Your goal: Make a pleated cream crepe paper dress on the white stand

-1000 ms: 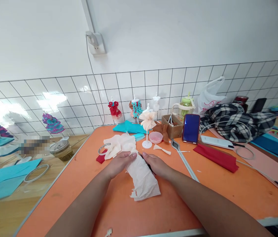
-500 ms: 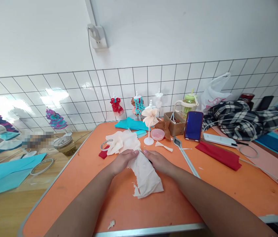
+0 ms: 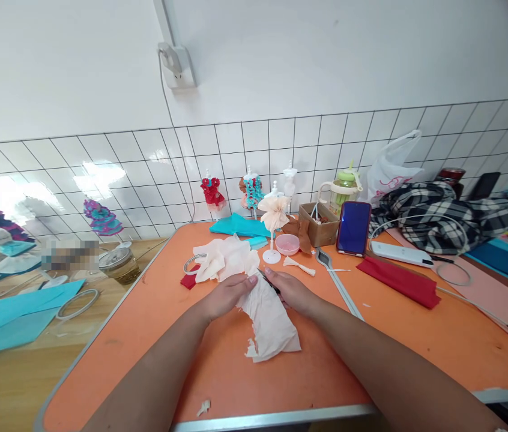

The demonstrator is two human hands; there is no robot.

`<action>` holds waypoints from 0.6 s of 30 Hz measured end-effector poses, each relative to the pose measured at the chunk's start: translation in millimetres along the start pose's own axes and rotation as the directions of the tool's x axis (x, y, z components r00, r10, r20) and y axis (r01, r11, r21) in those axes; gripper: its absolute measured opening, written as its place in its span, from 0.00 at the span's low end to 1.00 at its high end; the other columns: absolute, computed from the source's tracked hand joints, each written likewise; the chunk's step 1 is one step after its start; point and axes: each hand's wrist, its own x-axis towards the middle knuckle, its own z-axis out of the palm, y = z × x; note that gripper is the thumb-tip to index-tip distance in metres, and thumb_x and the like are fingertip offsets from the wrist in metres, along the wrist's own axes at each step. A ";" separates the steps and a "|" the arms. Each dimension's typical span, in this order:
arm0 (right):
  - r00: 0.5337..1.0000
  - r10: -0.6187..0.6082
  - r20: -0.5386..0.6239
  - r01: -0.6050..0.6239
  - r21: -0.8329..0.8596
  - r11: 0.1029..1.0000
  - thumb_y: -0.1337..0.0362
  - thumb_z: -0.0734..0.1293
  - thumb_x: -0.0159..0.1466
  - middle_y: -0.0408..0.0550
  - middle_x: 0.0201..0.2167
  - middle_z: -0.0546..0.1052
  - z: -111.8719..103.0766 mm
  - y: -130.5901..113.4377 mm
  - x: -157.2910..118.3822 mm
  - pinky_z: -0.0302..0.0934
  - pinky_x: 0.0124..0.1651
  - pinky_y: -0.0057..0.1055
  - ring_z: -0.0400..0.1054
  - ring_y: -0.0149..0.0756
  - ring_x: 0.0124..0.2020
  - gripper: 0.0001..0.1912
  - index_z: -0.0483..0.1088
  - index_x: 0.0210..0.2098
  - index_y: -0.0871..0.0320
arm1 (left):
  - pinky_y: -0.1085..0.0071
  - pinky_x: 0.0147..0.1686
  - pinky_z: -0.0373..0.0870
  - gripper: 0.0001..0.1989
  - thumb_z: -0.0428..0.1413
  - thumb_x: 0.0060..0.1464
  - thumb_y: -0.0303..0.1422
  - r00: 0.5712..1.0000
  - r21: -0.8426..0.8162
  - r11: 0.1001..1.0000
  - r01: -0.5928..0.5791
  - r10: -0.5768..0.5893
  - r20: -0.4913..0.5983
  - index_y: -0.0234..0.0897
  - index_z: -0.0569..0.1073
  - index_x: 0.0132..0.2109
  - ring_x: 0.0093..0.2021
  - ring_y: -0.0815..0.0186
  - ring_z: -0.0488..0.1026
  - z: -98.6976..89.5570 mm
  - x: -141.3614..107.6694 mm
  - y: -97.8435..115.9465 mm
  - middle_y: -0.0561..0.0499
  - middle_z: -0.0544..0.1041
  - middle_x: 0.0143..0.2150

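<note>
A strip of creamy white crinkled paper (image 3: 271, 327) hangs down towards me over the table, one edge ragged. Its upper end is pinched between the thumb and fingers of my left hand (image 3: 231, 294). My right hand (image 3: 293, 292) is closed around a slim dark pointed tool (image 3: 275, 289), whose tip reaches the paper's top edge by my left thumb; its exact kind is partly hidden by my fingers. More crumpled cream paper (image 3: 224, 255) lies just beyond my hands. Behind it stands a small white dress form (image 3: 272, 256) wearing a gathered cream paper piece (image 3: 274, 212).
On the orange table (image 3: 137, 348) are a tape roll (image 3: 194, 263), a pink dish (image 3: 287, 243), a cardboard box (image 3: 319, 225), a propped phone (image 3: 353, 228), folded red paper (image 3: 398, 282) and a grey zipper (image 3: 339, 285). A lidded jar (image 3: 119, 264) stands left.
My hands have shifted slightly apart at the paper's top edge, and more of the dark tool shows. The hanging strip has swung a little to the right.
</note>
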 end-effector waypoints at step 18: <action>1.000 0.000 -0.006 0.000 0.083 0.997 0.41 0.59 0.57 0.33 0.13 0.54 7.7 -0.9 -1.9 0.40 0.16 0.22 0.46 0.22 0.13 0.24 0.59 0.26 0.57 | 0.73 0.27 0.62 0.22 0.51 0.52 0.49 0.996 0.014 1.000 0.016 -0.015 -0.093 0.32 0.74 0.30 0.28 0.66 0.68 2.3 3.1 -2.9 0.49 0.74 0.27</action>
